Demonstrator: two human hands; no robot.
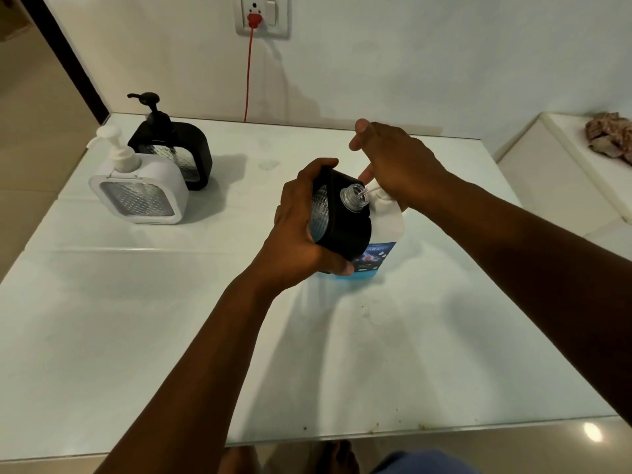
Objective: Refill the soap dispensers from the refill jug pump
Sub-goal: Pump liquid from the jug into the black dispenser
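My left hand (301, 227) grips a black soap dispenser (345, 224) with no pump on it, tilted so its clear open neck (354, 199) sits right at the spout of the refill jug's pump. The white refill jug (384, 234), with a blue label and blue liquid at the bottom, stands on the table just behind the dispenser. My right hand (396, 162) rests palm down on top of the jug's pump, covering the pump head. At the back left stand a white dispenser (143, 189) and another black dispenser (178, 148), both with pumps on.
All of this is on a white glass-topped table (136, 319) against a white wall. A red plug and cord (249, 63) hang from a wall socket down behind the table. A white ledge at the right holds a seashell (610, 136).
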